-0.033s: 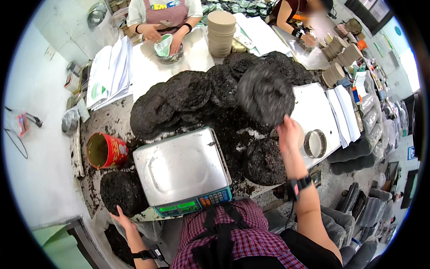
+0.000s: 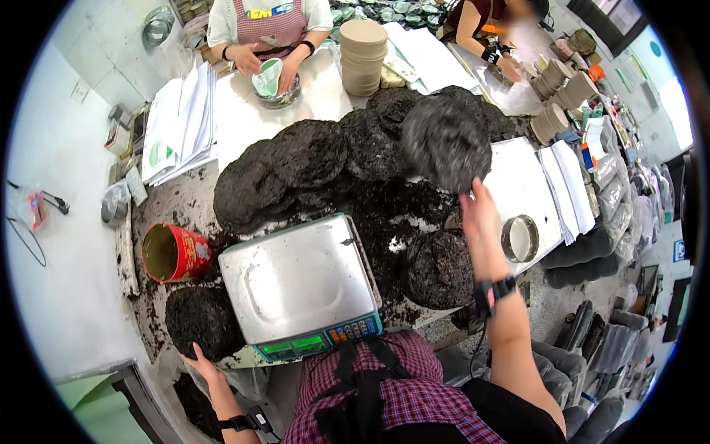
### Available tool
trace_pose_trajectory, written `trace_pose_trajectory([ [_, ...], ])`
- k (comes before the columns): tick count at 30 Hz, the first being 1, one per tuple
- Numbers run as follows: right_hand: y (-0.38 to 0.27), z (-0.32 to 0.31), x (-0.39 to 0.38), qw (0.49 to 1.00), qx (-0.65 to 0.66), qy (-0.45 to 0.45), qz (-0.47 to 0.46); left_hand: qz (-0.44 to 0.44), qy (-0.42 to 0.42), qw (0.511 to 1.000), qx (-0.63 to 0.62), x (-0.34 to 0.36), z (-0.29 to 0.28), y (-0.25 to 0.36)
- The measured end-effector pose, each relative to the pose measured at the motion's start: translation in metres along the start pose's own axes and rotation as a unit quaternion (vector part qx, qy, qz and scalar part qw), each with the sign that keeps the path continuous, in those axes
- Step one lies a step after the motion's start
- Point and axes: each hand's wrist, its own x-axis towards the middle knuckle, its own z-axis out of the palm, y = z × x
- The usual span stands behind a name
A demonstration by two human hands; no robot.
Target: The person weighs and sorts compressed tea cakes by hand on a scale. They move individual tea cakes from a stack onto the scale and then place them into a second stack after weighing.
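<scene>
In my right hand [image 2: 481, 211] is the near edge of a dark, round pressed tea cake [image 2: 447, 144], tilted and blurred by motion, at the right end of a heap of similar tea cakes [image 2: 307, 152]. Another cake [image 2: 438, 270] lies just below that hand on the table. My left hand [image 2: 205, 366] has its fingers apart, at the near edge of a tea cake [image 2: 201, 322] at the lower left; part of the hand is hidden. Between my hands sits a digital scale [image 2: 299, 277] with a bare metal plate and lit green displays.
A red can [image 2: 176, 253] stands left of the scale. Loose dark crumbs [image 2: 377, 222] cover the table middle. Paper stacks [image 2: 177, 129] lie left and right, with a metal ring [image 2: 520, 238] at right. Across the table, a person [image 2: 270, 44] handles a glass bowl; another works at far right.
My right hand and the blurred tea cake have shifted slightly up and to the right. My left hand stays at its cake. The person opposite has moved slightly.
</scene>
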Motion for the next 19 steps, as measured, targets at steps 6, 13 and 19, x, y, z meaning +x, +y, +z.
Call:
trace_pose_trajectory([
  [6, -0.035, 0.021, 0.115, 0.997, 0.057, 0.016, 0.055, 0.001, 0.026, 0.996, 0.088, 0.015, 0.006, 0.006],
  [13, -0.024, -0.103, -0.010, 0.772, -0.598, -0.099, -0.192, 0.388, 0.054, 0.909, 0.144, -0.081, 0.030, 0.068],
  [19, 0.013, -0.193, -0.002, 0.836, -0.543, -0.082, 0.005, 0.489, -0.397, 0.726, 0.275, -0.176, 0.102, 0.068],
])
